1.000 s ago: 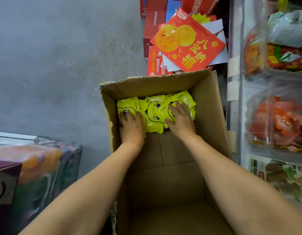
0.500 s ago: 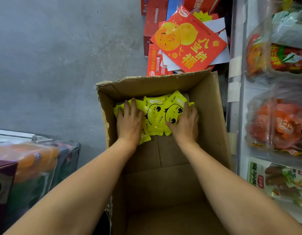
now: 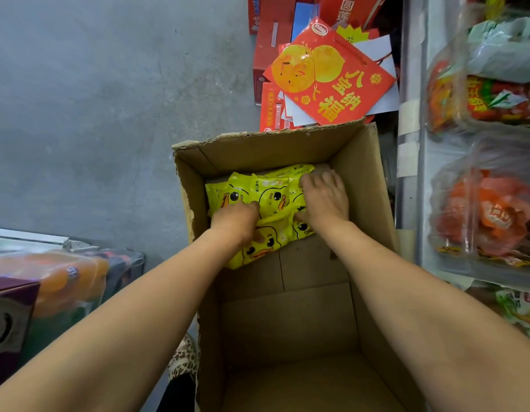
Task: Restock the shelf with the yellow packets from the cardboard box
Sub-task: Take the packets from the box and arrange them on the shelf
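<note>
Now: both hands inside open brown cardboard box (image 3: 359, 162) on grey concrete floor (image 3: 94, 99).
Left hand (image 3: 235, 223) fingers curled into yellow duck-print packets (image 3: 269, 197) piled at box's far end; right hand (image 3: 324, 197) grips the same pile from its right side. Beyond box: red printed cartons (image 3: 329, 75). Shelf (image 3: 412, 84) along right edge.

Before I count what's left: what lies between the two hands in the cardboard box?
In the head view, only yellow packets fill the gap between the left hand and the right hand, bunched at the far end of the cardboard box.
</note>
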`<state>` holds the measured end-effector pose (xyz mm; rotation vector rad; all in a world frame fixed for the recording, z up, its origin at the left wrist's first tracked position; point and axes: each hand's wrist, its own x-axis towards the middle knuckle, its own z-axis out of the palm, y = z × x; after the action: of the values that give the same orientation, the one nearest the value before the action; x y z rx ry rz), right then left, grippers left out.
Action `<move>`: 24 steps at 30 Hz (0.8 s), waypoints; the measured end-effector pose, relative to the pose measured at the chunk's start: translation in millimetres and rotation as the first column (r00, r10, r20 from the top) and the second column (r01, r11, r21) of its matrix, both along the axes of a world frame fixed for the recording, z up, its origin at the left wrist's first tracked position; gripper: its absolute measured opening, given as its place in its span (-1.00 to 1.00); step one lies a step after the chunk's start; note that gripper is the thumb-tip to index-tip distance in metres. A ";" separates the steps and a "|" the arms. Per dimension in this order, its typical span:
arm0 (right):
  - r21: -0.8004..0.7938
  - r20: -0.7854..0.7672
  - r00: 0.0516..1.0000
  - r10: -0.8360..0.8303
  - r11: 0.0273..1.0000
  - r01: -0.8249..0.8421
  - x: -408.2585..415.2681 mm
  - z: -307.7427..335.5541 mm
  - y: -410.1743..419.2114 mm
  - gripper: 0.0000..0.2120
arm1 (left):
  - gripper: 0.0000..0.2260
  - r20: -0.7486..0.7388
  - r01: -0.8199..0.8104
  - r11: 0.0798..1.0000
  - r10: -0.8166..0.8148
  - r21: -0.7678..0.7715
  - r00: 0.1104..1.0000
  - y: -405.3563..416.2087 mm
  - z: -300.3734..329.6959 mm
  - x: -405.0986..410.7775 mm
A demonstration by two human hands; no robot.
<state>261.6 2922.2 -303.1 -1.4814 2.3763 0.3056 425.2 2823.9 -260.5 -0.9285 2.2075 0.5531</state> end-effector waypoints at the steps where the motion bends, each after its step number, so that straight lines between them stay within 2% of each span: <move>1: 0.026 0.017 0.999 -0.049 0.998 0.049 1.2 3.0 4.1 -0.34 | -0.48 0.003 -0.062 0.997 0.061 0.051 0.998 1.1 -1.5 2.1; 3: 0.094 0.130 0.977 -0.171 0.983 0.159 3.7 6.1 19.5 -0.43 | -0.47 0.003 -0.184 0.968 0.186 0.168 0.983 4.2 -2.9 5.4; 7: 0.094 0.354 0.825 -0.441 0.894 0.438 13.2 16.6 64.5 -0.52 | -0.45 -0.011 -0.294 0.898 0.314 0.329 0.949 14.2 5.7 11.5; 10: 0.056 0.415 0.714 -0.565 0.799 0.599 27.6 33.6 92.5 -0.58 | -0.41 -0.021 -0.336 0.866 0.369 0.371 0.929 25.9 23.6 15.8; 12: 0.009 0.428 0.636 -0.642 0.706 0.708 41.3 49.2 109.5 -0.57 | -0.49 -0.028 -0.341 0.854 0.382 0.393 0.924 35.1 36.2 20.6; 16: -0.133 0.509 0.503 -0.699 0.514 0.848 77.3 93.3 153.2 -0.58 | -0.53 -0.060 -0.376 0.776 0.466 0.506 0.883 57.5 74.8 38.9; 18: -0.184 0.526 0.476 -0.705 0.451 0.873 98.7 124.5 179.6 -0.59 | -0.63 -0.075 -0.343 0.750 0.462 0.565 0.884 71.1 103.2 53.9; 21: -0.253 0.553 0.442 -0.706 0.364 0.897 140.1 180.6 222.2 -0.55 | -0.61 -0.145 -0.244 0.741 0.417 0.626 0.897 99.3 152.7 83.4; 24: -0.301 0.615 0.350 -0.706 0.200 0.932 191.6 242.4 267.8 -0.60 | -0.83 -0.204 -0.151 0.693 0.402 0.705 0.892 138.8 214.5 116.5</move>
<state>453.2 3190.0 -60.6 -0.0317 2.6241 -1.0527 541.7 2962.7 -45.9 -0.7985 1.8823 1.6592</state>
